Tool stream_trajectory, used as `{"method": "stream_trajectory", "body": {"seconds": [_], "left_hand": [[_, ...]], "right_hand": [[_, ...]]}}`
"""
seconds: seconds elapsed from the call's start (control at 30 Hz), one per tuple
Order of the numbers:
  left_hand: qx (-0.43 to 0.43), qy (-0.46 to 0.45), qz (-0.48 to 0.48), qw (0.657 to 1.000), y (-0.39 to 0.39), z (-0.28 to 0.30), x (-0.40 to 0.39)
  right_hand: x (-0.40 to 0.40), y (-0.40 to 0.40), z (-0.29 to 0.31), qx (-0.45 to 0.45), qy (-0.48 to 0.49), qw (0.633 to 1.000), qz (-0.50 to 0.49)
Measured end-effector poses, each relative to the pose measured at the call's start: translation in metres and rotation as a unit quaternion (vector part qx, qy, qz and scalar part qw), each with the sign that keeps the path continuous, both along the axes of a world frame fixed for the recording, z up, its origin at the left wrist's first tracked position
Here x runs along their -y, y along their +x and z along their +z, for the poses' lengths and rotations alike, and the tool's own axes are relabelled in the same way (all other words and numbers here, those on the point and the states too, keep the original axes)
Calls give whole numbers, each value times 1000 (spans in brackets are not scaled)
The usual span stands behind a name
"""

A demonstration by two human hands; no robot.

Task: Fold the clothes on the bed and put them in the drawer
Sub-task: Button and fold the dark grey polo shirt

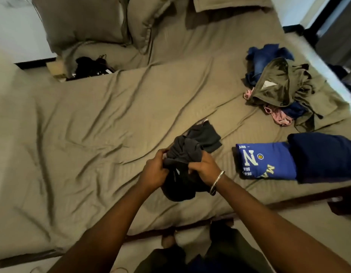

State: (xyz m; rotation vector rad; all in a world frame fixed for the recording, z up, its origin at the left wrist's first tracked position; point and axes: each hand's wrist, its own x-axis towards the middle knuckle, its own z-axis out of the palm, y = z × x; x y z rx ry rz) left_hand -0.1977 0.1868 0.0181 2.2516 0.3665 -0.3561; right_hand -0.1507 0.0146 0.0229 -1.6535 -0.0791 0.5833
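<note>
A bunched dark garment [182, 154] is gripped by the left hand [154, 170] and the right hand [205, 167], fingers curled into the cloth, above the bed's [92, 125] near edge. Which seam is held cannot be told, so a crooked fold is likely. Folded shirts [269, 160] lie toward the near right corner; the unfolded pile [277, 85] could be snagged.

The bed [92, 119] spans the view. Pillows [86, 22] lie at its far left. A loose clothes pile [279, 85] lies far right. Two folded shirts [297, 160] lie side by side, touching, near right. Both hands, left hand [154, 171] and right hand [205, 167], hold a bunched garment [182, 154] over the near centre.
</note>
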Motion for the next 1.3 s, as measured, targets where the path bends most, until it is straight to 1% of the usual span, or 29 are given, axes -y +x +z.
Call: {"method": "stream_trajectory", "body": {"seconds": [0.03, 0.1, 0.13, 0.2, 0.23, 0.27, 0.3, 0.33, 0.37, 0.4, 0.43, 0.47, 0.53, 0.6, 0.63, 0.7, 0.8, 0.87, 0.93, 1.03, 1.1, 1.13, 1.2, 1.27, 1.3], "left_hand": [[14, 5, 9, 1000, -7, 8, -7], [51, 9, 36, 998, -24, 26, -21], [69, 11, 50, 996, -29, 39, -27], [91, 22, 47, 994, -31, 59, -34], [97, 27, 31, 994, -31, 66, -35], [104, 35, 9, 994, -32, 77, -38], [108, 45, -11, 993, -31, 85, -37], [111, 60, -28, 992, -32, 92, -35], [121, 79, -42, 989, -30, 98, -33], [133, 95, -54, 985, -33, 105, -30], [145, 108, -60, 982, -32, 110, -27], [162, 121, -63, 977, -32, 119, -24], [204, 138, -54, 968, -31, 132, -23], [252, 136, -34, 958, -29, 145, -23], [266, 135, -18, 954, -26, 154, -23], [258, 134, -5, 957, -23, 164, -20], [234, 124, 17, 964, -17, 186, -12], [217, 97, 15, 971, -15, 194, -11], [216, 83, 20, 973, -16, 206, -8], [207, 90, 59, 973, -15, 221, -9], [199, 35, 91, 975, -17, 240, -11], [212, -1, 102, 972, -19, 256, -17], [263, -63, 112, 956, -19, 282, -32], [296, -105, 102, 944, -22, 316, -45], [301, -144, 103, 937, -26, 335, -53]], "right_hand": [[-5, -4, 8, 5, -8, 1000, -3], [-11, -12, 18, -11, -83, 996, -12], [-14, -12, 26, -19, -161, 987, -11], [-13, -14, 37, -28, -333, 942, 33], [-13, -17, 41, -7, -371, 928, 40], [-15, -21, 49, 43, -344, 937, 40], [-17, -24, 55, 110, -283, 952, 47], [-20, -27, 63, 181, -227, 954, 81], [-24, -29, 74, 248, -205, 937, 134], [-26, -32, 83, 292, -216, 915, 178], [-29, -32, 86, 318, -227, 900, 194], [-30, -32, 92, 337, -237, 892, 187], [-31, -30, 97, 348, -245, 893, 146], [-24, -28, 104, 354, -230, 902, 94], [-20, -22, 110, 373, -219, 898, 77], [-13, -14, 121, 409, -194, 890, 57], [-9, 2, 160, 441, -157, 881, 73], [-10, 10, 184, 458, -130, 876, 75], [-11, 17, 214, 472, -111, 869, 98], [-17, 25, 251, 503, -113, 844, 147], [-18, 29, 280, 520, -120, 827, 176], [-21, 32, 299, 531, -108, 820, 184], [-27, 39, 327, 547, -96, 809, 193], [-35, 46, 357, 543, -100, 814, 183], [-41, 50, 374, 537, -108, 817, 181]]}}
